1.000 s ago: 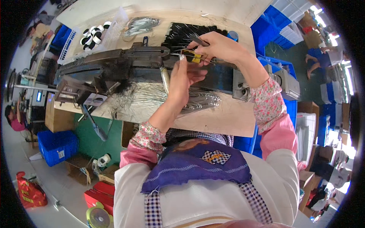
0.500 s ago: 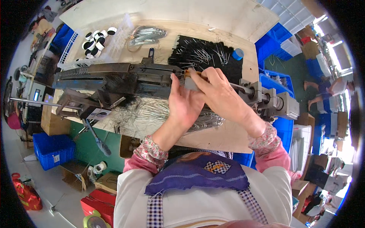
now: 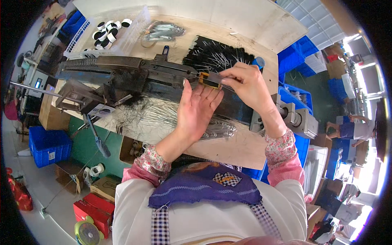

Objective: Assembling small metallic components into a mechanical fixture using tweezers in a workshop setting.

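A long dark metal machine [image 3: 163,77] runs across the bench in front of me. Near its middle is a small grey metal block with yellow edges [image 3: 210,79]. My left hand [image 3: 196,110] lies open, palm up, with its fingertips just below this block. Thumb and fingers of my right hand [image 3: 245,81] are pinched together at the block's right end; what they hold, if anything, is too small to make out. Close to my left wrist lies a heap of thin metal wires [image 3: 163,116], and looped wires [image 3: 220,128] lie beside it.
Behind the machine, twisted wire pieces [image 3: 220,57] lie on black bristle material [image 3: 196,47]. A clear plastic basket [image 3: 141,18] holds white-and-black rolls [image 3: 110,32]. A bundle of wires [image 3: 163,30] and a blue-topped round container [image 3: 259,61] stand nearby. Blue crates [image 3: 294,53] flank the bench at right.
My right hand has drawn back to the right, uncovering the yellow-edged block. My left hand has opened out flatter below it. The whole view has shifted slightly.
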A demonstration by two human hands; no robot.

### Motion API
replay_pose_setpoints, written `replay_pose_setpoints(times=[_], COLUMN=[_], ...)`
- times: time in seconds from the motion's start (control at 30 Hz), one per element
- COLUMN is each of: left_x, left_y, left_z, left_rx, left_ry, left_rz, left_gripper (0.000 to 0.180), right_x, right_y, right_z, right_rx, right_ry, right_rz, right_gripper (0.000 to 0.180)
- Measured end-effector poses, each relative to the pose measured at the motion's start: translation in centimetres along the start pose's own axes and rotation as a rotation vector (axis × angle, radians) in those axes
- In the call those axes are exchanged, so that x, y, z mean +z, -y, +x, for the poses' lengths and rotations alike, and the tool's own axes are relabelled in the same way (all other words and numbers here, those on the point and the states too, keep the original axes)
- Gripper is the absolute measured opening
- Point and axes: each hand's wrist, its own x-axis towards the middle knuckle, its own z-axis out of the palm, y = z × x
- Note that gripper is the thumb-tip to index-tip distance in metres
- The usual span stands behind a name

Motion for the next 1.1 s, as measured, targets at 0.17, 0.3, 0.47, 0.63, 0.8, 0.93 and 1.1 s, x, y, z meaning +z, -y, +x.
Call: replay_pose_setpoints(times=[0.17,0.3,0.47,0.63,0.8,0.93,1.1], left_x=[-0.7,-0.8,-0.5,-0.3,-0.2,-0.6,0.8], left_y=[0.1,-0.4,-0.5,-0.5,-1.2,-1.3,-2.1], left_z=[0.2,0.8,0.7,0.7,-0.1,-0.2,-0.3], left_rx=[0.016,-0.008,-0.042,-0.019,-0.008,0.02,-0.025], left_ry=[0.068,0.095,0.067,0.001,-0.001,-0.016,-0.119], left_rz=[0.126,0.118,0.1,0.051,0.0,0.019,0.058], left_gripper=[0.073,0.075,0.073,0.072,0.066,0.063,0.058], right_x=[1.3,0.4,0.0,2.0,-1.3,1.0,1.8], right_y=[-0.1,0.0,-0.3,1.7,3.8,4.4,4.7], right_z=[1.0,-0.1,-0.2,-0.8,-0.7,-1.3,-1.1], right_rx=[-0.164,-0.158,-0.227,-0.406,-0.022,-0.113,-0.231], right_ry=[-0.073,-0.077,-0.138,-0.175,-0.246,-0.092,-0.005], right_rz=[-0.068,-0.191,-0.196,-0.296,-0.121,-0.38,-0.572], right_gripper=[0.008,0.008,0.008,0.012,0.017,0.012,0.013])
